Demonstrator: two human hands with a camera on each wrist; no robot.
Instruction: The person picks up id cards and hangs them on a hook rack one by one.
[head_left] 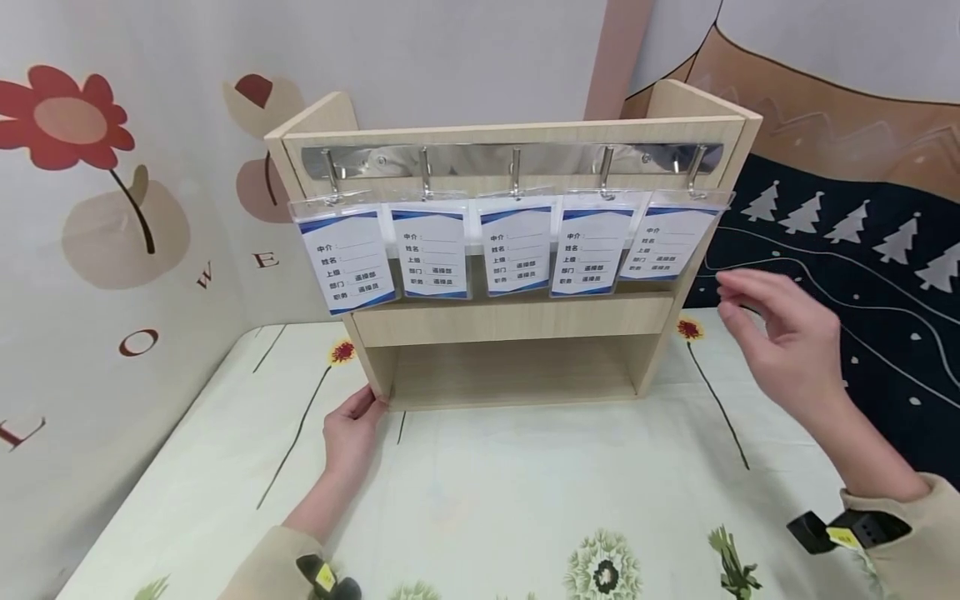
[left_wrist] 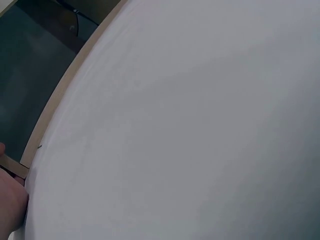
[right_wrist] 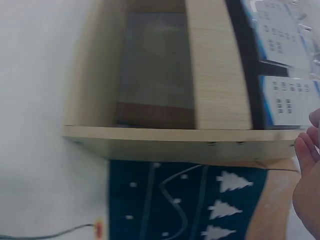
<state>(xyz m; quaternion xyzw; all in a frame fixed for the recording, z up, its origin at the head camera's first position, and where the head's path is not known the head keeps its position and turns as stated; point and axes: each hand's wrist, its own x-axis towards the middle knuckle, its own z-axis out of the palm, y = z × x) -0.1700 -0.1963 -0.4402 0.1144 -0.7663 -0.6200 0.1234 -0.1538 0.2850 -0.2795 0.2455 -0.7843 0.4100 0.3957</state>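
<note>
A pale wooden desktop shelf point(head_left: 517, 325) stands on the table, with a metal hook rail point(head_left: 468, 160) across its upper front. From the hooks hang several ID badges in clear sleeves; the rightmost badge point(head_left: 667, 242) is tilted. My left hand point(head_left: 352, 433) grips the shelf's lower left corner, and the left wrist view catches that hand at its edge, with the panel's end between the fingers. My right hand point(head_left: 795, 342) is raised in the air to the right of the shelf, fingers loosely bent and holding nothing. In the right wrist view its fingertips overlap the area beside an end badge point(right_wrist: 287, 100).
A white cloth with printed flowers point(head_left: 510, 483) covers the table. Printed curtains point(head_left: 180, 208) hang behind and at the left, and a dark tree-patterned cloth point(head_left: 840, 275) hangs at the right. Each wrist wears a small black camera point(head_left: 851, 531).
</note>
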